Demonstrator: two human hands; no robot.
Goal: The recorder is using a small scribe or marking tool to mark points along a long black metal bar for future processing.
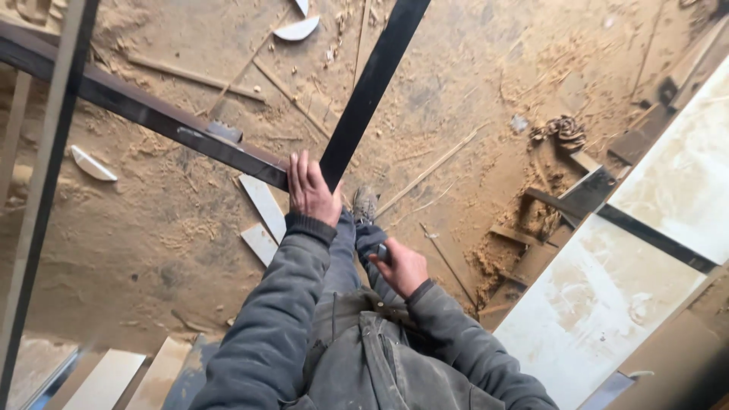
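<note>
Black flat bar (370,87) runs diagonally over the sawdust floor (152,243), its lower end meeting a dark steel beam (152,114); left hand (310,190) rests flat on that joint, fingers extended; right hand (402,266) curled by the thigh, contents unclear; pale panel (607,304) at right

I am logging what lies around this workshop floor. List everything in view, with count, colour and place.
Dark metal frame bars: two, black, meeting at centre under the left hand.
Sawdust-covered floor: one, tan, throughout.
Pale curved offcuts: about three, white, top and left.
Pale flat board pieces: two, white, beside the left hand.
Glossy marbled panels: two, cream, right.
Thin wooden strips: several, tan, scattered.
Shoe: one, grey, centre.
Left hand: resting on the bars.
Right hand: near the waist, holding a small item I cannot identify.
</note>
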